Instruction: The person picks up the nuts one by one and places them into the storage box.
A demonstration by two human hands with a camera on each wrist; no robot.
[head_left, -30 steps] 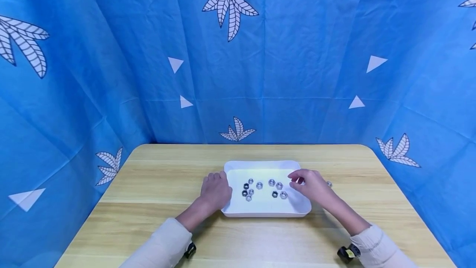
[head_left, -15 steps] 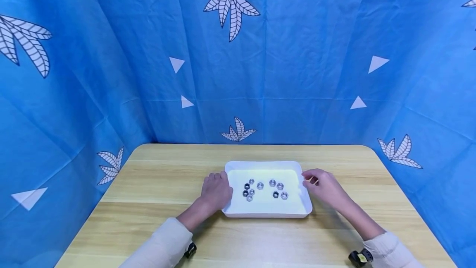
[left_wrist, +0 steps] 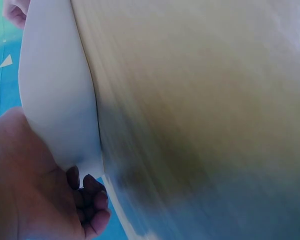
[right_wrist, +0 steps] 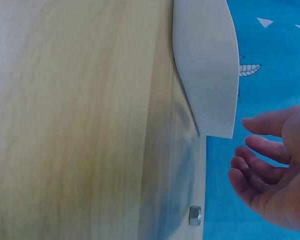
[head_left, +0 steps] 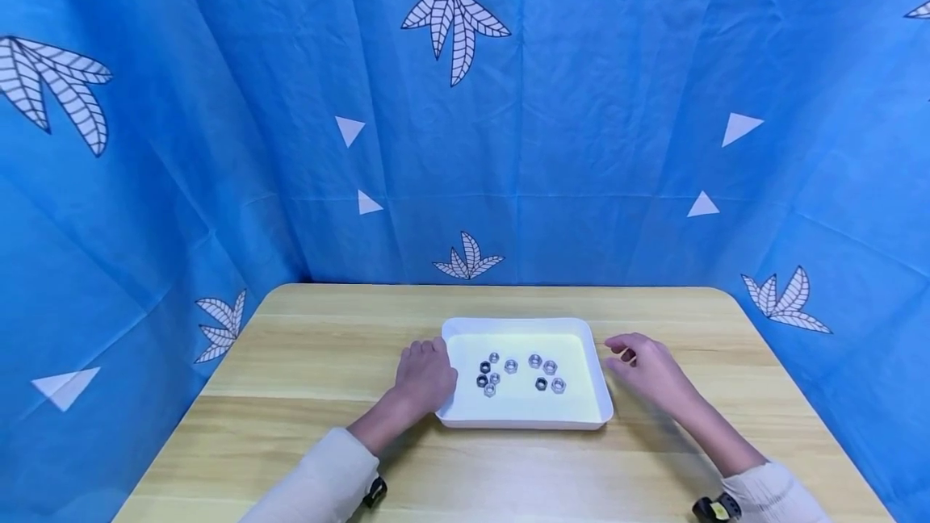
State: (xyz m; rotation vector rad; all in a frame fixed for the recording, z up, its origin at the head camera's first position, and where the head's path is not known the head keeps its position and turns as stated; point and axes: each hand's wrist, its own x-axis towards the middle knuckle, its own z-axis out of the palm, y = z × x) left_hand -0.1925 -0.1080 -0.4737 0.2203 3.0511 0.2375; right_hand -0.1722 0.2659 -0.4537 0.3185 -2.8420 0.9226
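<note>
A shallow white tray (head_left: pixel 523 418) sits on the wooden table, holding several hex nuts, some silver, like this nut (head_left: pixel 558 386), and a few dark, like this nut (head_left: pixel 541 383). At the tray's left end my left hand (head_left: pixel 425 376) grips the rim, its fingers curled at the corner in the left wrist view. My right hand (head_left: pixel 650 366) hovers just beyond the tray's right edge. Its thumb and fingers are loosely bent and apart, with nothing between them in the right wrist view. A silver nut (right_wrist: pixel 195 216) stands on the table below that hand, hidden in the head view.
Bare wood of the table (head_left: pixel 327 345) extends on both sides of the tray and in front of it. A blue patterned curtain (head_left: pixel 581 103) hangs behind the table and along its sides.
My right hand has moved rightward, from over the tray's right part to outside its right edge, and its thumb and finger have parted. My left hand has stayed on the tray.
</note>
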